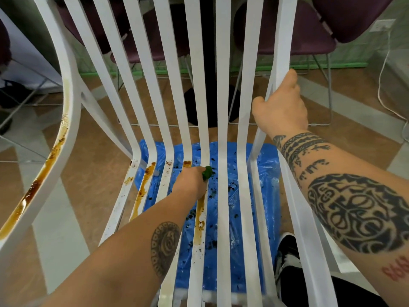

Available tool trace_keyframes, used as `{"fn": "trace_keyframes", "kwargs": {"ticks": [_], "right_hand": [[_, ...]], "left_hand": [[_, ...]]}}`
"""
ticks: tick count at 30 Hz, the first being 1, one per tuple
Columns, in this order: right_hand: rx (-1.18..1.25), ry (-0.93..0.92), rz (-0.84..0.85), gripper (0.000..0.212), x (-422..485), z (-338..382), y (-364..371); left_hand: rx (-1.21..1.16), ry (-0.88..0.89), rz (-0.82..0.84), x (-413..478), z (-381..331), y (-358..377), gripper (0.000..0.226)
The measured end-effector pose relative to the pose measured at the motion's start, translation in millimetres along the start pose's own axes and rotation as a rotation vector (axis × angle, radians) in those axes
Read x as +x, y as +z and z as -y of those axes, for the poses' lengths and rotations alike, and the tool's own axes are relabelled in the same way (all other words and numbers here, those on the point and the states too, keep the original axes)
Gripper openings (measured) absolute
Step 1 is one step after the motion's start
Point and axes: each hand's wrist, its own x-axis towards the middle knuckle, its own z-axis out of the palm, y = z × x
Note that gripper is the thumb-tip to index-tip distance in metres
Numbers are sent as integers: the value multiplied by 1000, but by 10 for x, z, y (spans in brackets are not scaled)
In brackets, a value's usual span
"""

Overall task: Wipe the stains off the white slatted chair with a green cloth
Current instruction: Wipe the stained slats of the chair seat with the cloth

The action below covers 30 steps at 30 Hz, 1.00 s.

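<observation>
On the seat of the white slatted chair [222, 107], brown stains [200, 220] seen on slats, green cloth [207, 172] pinched in the left grip [190, 182] at the seat's back bend, right side rail clasped by the right grip [281, 105], purple chairs [309, 32] behind.

The white slatted chair [223, 85] fills the frame, its long narrow slats coming down from the top edge, bending at mid-frame and running on to the bottom edge, with a curved armrest [70, 103] at the left. Brown-orange stains [145, 185] streak the left-of-centre slats at and below the bend and run along the armrest. The green cloth [208, 172], a small dark wad, lies against a centre slat at the bend, pinched in the left hand [191, 181]
</observation>
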Motion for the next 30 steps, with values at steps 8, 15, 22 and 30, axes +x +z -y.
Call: {"fn": "trace_keyframes", "kwargs": {"ticks": [8,15,22,30], "right_hand": [[53,0,3,85,-44,11,-17],[-110,-322,-111,67,-447,164,-120],[139,-45,786,24,-1451,96,463],[628,390,821,48,-1896,-50,979]], "left_hand": [[146,28,143,-460,72,34,44],[-57,-121,214,-808,147,-103,26],[-1379,-392,56,-991,385,-222,19],[-1721,-343,425,-1086,310,-337,95]]}}
